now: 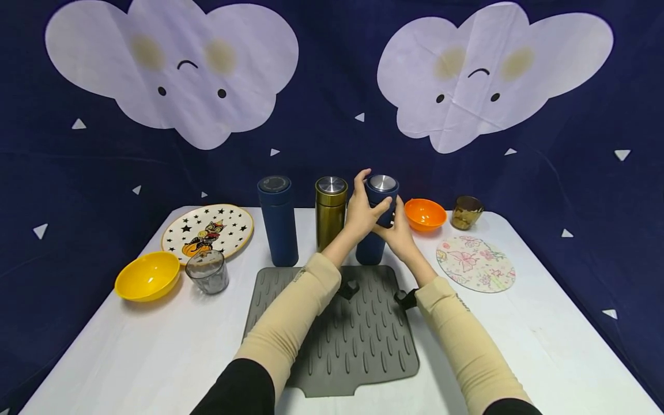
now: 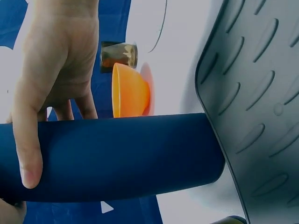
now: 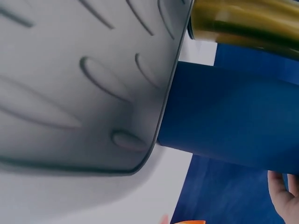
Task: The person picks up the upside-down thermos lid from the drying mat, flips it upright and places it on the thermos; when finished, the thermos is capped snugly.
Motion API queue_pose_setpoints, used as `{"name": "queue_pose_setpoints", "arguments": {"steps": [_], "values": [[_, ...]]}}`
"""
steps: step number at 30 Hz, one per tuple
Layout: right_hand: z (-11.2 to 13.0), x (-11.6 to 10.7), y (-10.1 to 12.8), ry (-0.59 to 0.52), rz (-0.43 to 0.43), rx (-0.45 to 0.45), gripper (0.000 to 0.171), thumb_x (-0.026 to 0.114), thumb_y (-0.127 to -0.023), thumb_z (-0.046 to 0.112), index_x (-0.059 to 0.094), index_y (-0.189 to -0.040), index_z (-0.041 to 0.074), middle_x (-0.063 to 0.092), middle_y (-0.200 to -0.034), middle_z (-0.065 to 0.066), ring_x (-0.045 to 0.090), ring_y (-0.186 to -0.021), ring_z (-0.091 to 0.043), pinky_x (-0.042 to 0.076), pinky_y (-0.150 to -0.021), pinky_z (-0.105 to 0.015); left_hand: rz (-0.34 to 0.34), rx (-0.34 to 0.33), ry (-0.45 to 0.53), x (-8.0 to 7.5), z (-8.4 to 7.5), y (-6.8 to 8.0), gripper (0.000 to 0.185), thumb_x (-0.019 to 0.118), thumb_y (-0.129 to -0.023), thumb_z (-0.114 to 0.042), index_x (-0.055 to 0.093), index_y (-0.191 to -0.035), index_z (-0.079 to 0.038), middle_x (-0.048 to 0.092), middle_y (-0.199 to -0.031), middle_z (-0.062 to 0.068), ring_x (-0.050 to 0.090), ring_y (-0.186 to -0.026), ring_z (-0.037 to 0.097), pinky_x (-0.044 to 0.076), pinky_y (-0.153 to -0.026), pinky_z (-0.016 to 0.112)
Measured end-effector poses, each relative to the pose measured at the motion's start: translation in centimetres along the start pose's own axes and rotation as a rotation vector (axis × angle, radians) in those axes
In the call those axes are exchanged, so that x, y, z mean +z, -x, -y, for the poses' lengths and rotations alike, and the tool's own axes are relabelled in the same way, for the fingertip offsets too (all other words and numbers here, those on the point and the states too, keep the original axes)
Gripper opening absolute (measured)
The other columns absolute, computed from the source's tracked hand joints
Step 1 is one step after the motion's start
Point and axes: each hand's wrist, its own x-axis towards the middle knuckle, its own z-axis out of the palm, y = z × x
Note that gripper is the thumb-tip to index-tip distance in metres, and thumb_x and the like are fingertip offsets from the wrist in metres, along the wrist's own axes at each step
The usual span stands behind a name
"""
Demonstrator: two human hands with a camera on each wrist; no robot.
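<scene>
Both hands grip the blue flask [image 1: 374, 230], which stands upright at the far edge of the desk [image 1: 544, 346], just behind the grey mat [image 1: 353, 340]. The left hand [image 1: 363, 210] wraps its upper part; the right hand [image 1: 398, 230] holds its other side. A gold flask [image 1: 329, 210] stands just beside it.

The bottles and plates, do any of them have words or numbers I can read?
No words or numbers can be read.
Star plate: only stars and a cartoon figure.
Left blue bottle: a faint ring mark on the lid, too small to read.
Right sleeve: tiny print, too blurred to read.
</scene>
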Motion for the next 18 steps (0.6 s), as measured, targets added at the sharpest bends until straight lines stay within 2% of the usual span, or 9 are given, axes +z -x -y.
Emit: {"name": "queue_pose_setpoints", "arguments": {"steps": [8, 18], "values": [[-0.17, 0.19, -0.33, -0.038, 0.025, -0.009, 0.085, 0.066, -0.081, -0.002, 0.010, -0.146, 0.003, 0.028, -0.141, -0.025, 0.039, -0.119, -0.043, 0.036, -0.096, -0.054, 0.017, -0.003, 0.000, -0.55, 0.28, -0.21, 0.072, 0.067, -0.082, -0.020, 0.022, -0.139, -0.015, 0.046, -0.133, 0.016, 0.054, -0.109, 0.030, 0.044, -0.092, 0.038], [-0.22, 0.27, -0.93, -0.023, 0.042, -0.002, 0.086, 0.065, -0.081, -0.001, 0.008, -0.145, 0.001, 0.026, -0.142, -0.027, 0.036, -0.123, -0.045, 0.034, -0.098, -0.054, 0.032, -0.049, -0.014, -0.86, 0.37, -0.40, 0.071, 0.065, -0.085, -0.023, 0.020, -0.140, -0.014, 0.044, -0.134, 0.016, 0.052, -0.111, 0.030, 0.043, -0.092, 0.038]]}}
